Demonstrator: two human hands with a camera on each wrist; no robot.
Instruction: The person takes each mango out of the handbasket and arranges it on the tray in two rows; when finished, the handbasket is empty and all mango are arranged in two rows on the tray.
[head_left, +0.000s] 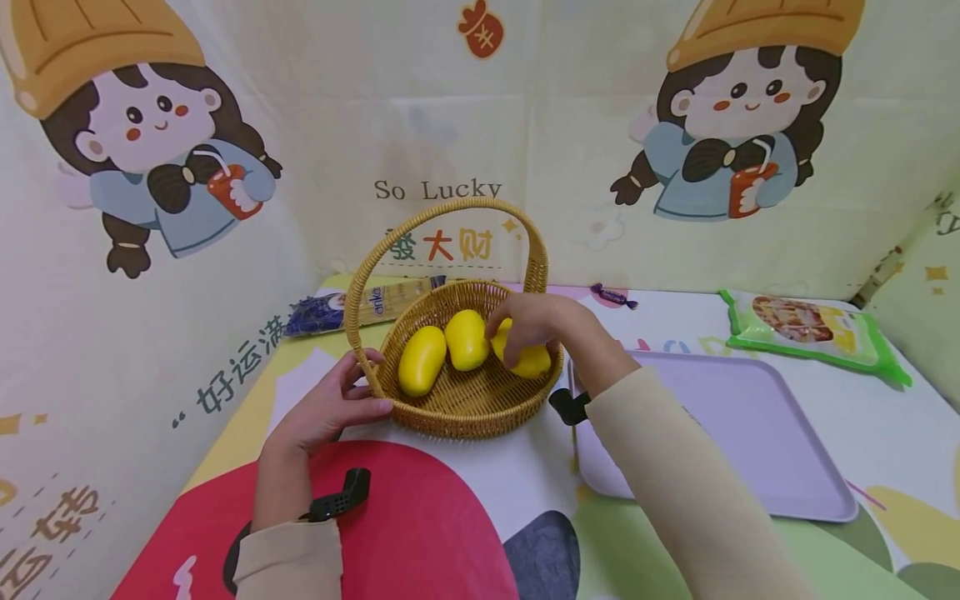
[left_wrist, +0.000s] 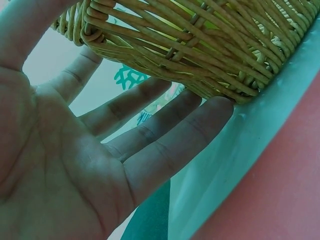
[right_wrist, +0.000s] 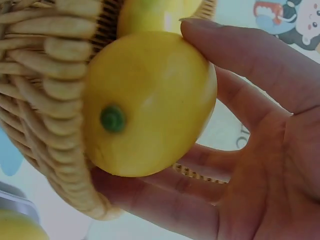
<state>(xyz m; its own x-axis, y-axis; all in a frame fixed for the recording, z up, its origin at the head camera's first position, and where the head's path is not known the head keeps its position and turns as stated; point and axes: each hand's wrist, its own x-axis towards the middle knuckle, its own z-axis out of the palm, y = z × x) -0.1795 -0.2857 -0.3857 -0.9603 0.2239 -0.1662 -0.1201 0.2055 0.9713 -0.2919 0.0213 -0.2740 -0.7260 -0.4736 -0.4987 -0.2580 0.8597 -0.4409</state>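
A round wicker basket (head_left: 465, 425) with a tall arched handle holds three yellow mangoes. Two of them, the left mango (head_left: 422, 361) and the middle mango (head_left: 467, 340), lie inside untouched by the hands. My right hand (head_left: 536, 321) reaches in from the right and grips the third mango (right_wrist: 150, 105), thumb on one side and fingers on the other. Its green stem end faces the right wrist camera, beside the woven rim. My left hand (head_left: 330, 404) rests at the basket's left side by the handle's base, its fairly straight fingers (left_wrist: 170, 155) against the outer wicker.
A lilac tray (head_left: 720, 433) lies right of the basket, partly under the right sleeve. Behind it are a green-edged food packet (head_left: 813, 333) and a purple wrapped candy (head_left: 613, 296). A long packet (head_left: 382, 302) lies behind the basket at left. Printed cloth walls (head_left: 585, 125) enclose the table.
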